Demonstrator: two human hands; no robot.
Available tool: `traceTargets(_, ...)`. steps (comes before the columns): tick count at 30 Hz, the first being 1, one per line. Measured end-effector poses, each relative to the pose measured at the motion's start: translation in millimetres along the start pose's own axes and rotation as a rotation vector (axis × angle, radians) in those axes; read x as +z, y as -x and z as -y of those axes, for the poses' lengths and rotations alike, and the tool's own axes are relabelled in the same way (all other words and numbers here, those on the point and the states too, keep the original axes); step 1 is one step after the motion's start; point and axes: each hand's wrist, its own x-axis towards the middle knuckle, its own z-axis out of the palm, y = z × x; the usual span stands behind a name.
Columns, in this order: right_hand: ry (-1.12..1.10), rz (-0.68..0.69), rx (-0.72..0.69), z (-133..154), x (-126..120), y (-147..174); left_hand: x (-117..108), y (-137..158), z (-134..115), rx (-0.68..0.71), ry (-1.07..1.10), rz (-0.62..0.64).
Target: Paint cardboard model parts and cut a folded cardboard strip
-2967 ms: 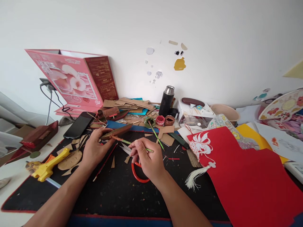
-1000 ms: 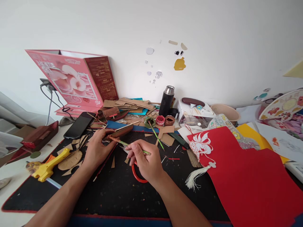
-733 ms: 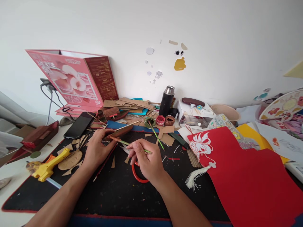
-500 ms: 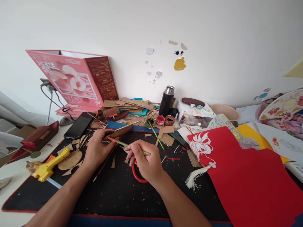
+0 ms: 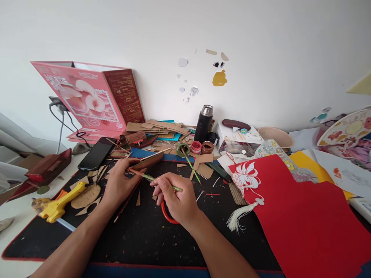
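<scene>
Gripping the brown piece over the black mat, seemingly to steady it for the paintbrush, the left hand has thumb and partly hidden fingers clamped around its near end. The right hand pinches the paintbrush pencil-fashion between thumb and fingers, probably for fine control.

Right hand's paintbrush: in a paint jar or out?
Out. The paintbrush slants from the right hand toward the left hand, its tip close to the brown piece there; the paint jars stand apart from it.
</scene>
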Motion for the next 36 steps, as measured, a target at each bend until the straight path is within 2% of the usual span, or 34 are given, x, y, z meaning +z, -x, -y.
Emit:
traceTargets(9, -0.005, -0.082, 0.041, 3.8, -4.3, -4.1, -2.0, 0.6, 2.3, -0.044, -0.023, 0.026)
traceTargets(25, 0.018, -0.214, 0.059, 5.7, -11.4, -7.2, -3.7, 1.7, 3.1, -0.080, -0.002, -0.052)
traceTargets(36, -0.005, -0.144, 0.033, 5.5, -8.4, -5.7, -3.7, 1.9, 4.2, -0.069, 0.020, -0.034)
